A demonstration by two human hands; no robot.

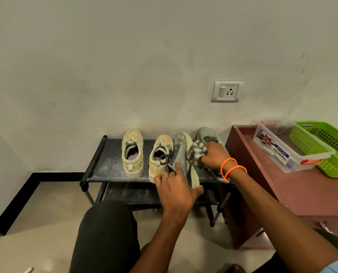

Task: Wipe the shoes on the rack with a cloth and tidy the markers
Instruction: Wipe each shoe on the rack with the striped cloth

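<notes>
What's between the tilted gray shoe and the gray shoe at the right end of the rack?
Head view: the striped cloth, gripped by the right hand.

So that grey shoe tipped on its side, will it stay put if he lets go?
Probably not: the grey shoe is balanced on its edge, steadied by the left hand. It looks light with a soft upper, so the cloth could push it over.

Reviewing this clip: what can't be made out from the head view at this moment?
- Markers: none identifiable; contents of the clear box are too small and blurred.
- Green basket: cut off by the right edge, inside unseen.
- Second grey shoe: mostly hidden by the right hand and cloth.
- Lower rack shelf: dark, partly hidden behind the left hand.
</notes>
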